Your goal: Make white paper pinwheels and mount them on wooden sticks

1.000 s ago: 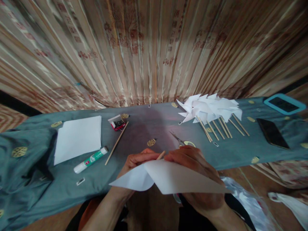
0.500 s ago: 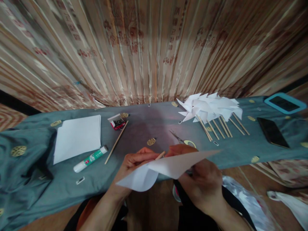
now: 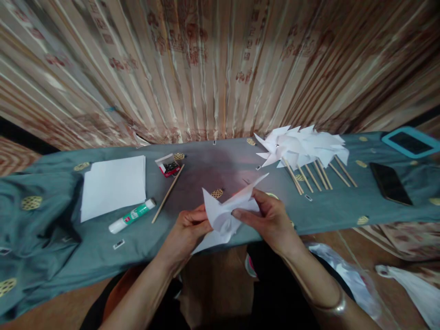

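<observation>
A white paper pinwheel is held between my two hands over the table's front edge, its front face turned up toward me. My left hand grips its left side, fingers closed. The thumb of my right hand presses near the pinwheel's centre, while the other fingers are behind the paper. Whatever lies behind the pinwheel, a stick included, is hidden. Scissors with a yellow handle lie mostly covered behind the paper and my right hand.
Finished-looking pinwheels on sticks lie overlapped at the back right. Near them are a phone and a blue-framed device. Leftward are paper sheets, a glue stick, an open box of small dark pieces and a wooden stick.
The pinwheel has turned from nearly edge-on to face up. My right thumb has come onto its centre. The stick end that showed between my hands is now out of sight.
</observation>
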The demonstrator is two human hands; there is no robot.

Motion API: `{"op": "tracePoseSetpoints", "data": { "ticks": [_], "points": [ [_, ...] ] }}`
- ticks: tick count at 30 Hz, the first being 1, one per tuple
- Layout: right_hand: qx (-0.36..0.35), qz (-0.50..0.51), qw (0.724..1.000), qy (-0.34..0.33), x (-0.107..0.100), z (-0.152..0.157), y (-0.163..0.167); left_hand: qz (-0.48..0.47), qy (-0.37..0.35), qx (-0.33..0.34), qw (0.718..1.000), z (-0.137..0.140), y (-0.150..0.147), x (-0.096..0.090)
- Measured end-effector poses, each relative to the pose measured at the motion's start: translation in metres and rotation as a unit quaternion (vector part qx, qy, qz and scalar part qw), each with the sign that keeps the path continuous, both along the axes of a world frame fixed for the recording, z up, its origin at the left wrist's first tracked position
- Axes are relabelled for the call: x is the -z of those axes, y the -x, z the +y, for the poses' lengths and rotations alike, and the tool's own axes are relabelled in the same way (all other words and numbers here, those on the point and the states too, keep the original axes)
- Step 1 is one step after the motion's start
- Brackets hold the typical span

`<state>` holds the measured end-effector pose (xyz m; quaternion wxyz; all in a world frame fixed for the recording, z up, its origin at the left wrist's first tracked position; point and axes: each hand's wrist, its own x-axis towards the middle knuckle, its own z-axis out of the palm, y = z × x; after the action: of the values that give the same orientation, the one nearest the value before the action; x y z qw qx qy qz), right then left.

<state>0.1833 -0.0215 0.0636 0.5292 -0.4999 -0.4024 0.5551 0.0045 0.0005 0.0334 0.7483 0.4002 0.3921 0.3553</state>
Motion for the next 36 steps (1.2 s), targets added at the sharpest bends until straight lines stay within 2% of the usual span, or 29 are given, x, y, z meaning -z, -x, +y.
{"op": "tracePoseSetpoints", "data": {
  "ticks": [4, 8, 16, 27, 31, 36],
  "points": [
    [-0.005, 0.033, 0.998, 0.047, 0.021, 0.006, 0.000, 0.041, 0.009, -0.029, 0.999, -0.003, -0.002, 0.013],
    [-0.014, 0.039, 0.997, 0.070, 0.034, 0.009, 0.003, 0.033, 0.031, -0.051, 0.998, -0.009, -0.003, 0.021],
    [-0.023, 0.068, 0.994, 0.080, 0.035, 0.011, 0.010, 0.023, 0.072, -0.092, 0.993, -0.012, -0.003, 0.021],
    [-0.047, 0.049, 0.995, 0.078, 0.039, 0.012, 0.008, 0.041, 0.062, -0.083, 0.994, -0.012, -0.001, 0.022],
    [-0.038, 0.043, 0.995, 0.077, 0.039, 0.011, 0.007, 0.060, 0.037, -0.081, 0.994, -0.012, -0.001, 0.021],
    [-0.026, 0.046, 0.996, 0.069, 0.040, 0.010, 0.007, 0.099, -0.046, -0.088, 0.990, -0.010, -0.001, 0.024]
  ]
}}
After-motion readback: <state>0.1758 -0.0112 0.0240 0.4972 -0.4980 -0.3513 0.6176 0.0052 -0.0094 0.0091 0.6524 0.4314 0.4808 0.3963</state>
